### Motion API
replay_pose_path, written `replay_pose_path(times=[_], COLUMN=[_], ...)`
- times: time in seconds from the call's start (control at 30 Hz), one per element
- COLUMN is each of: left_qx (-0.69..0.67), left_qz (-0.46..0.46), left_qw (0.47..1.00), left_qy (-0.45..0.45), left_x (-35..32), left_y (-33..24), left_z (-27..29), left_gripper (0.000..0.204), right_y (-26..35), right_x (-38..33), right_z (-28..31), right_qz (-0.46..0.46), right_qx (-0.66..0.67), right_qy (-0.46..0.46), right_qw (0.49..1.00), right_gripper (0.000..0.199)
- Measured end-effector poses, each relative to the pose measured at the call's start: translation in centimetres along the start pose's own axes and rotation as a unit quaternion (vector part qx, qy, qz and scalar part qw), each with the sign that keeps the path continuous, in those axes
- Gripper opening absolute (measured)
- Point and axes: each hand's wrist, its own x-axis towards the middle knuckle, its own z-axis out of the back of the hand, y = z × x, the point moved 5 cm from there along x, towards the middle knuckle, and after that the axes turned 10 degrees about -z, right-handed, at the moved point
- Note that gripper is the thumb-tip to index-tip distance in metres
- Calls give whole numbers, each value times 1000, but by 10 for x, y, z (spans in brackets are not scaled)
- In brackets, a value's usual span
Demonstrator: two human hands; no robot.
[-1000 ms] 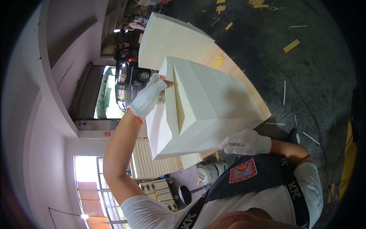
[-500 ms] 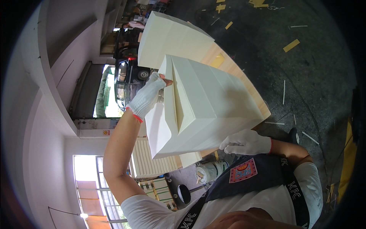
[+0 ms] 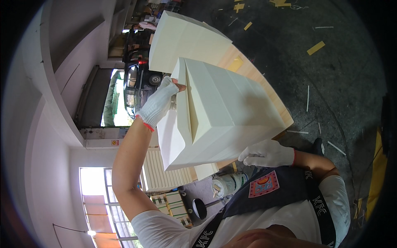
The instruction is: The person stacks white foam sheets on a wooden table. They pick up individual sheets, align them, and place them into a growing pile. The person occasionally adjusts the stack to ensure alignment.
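A tall stack of large cream-white paper sheets [image 3: 235, 95] stands in front of me. My left hand [image 3: 163, 99], in a white knit glove with red trim and bare fingertips, is closed on the edge of some top sheets [image 3: 171, 140]. These sheets are lifted and bowed, and a narrow wedge-shaped gap shows between them and the sheets below. My right hand [image 3: 269, 154], gloved the same way, is at the stack's near side with its fingers loosely stretched and holding nothing. Whether its fingertips touch the paper I cannot tell.
A second paper stack [image 3: 188, 43] stands beyond, on the same wooden board [image 3: 271, 97]. A white bucket [image 3: 223, 187] and more stacked pale material [image 3: 167, 170] are at the near left. Yellow scraps [image 3: 316, 48] and white strips litter the dark floor. A dark car [image 3: 142, 82] is farther off.
My left hand, still gripping the sheets, has shifted very slightly up and to the left. The right hand has stayed in place.
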Motion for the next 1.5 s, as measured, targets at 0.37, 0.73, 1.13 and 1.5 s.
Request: replay_pose_path(times=[0.37, 0.73, 1.13, 1.5], left_qx=[-129, -155, -102, -111], left_qz=[-35, -42, -43, -31], left_qw=[991, 986, 994, 993], left_qy=[30, 52, 23, 12], left_x=[12, 28, 0, 10], left_y=[17, 29, 4, 13], left_z=[13, 15, 5, 8], left_gripper=[8, 26, 21, 18], right_y=[70, 144, 154, 133], right_x=[-9, 33, 110, 127], right_z=[67, 120, 133, 115], right_qz=[91, 77, 73, 58], right_qx=[78, 124, 118, 197], right_qy=[-128, -177, -166, -121], right_qw=[985, 973, 976, 971], right_gripper=[15, 33, 33, 29])
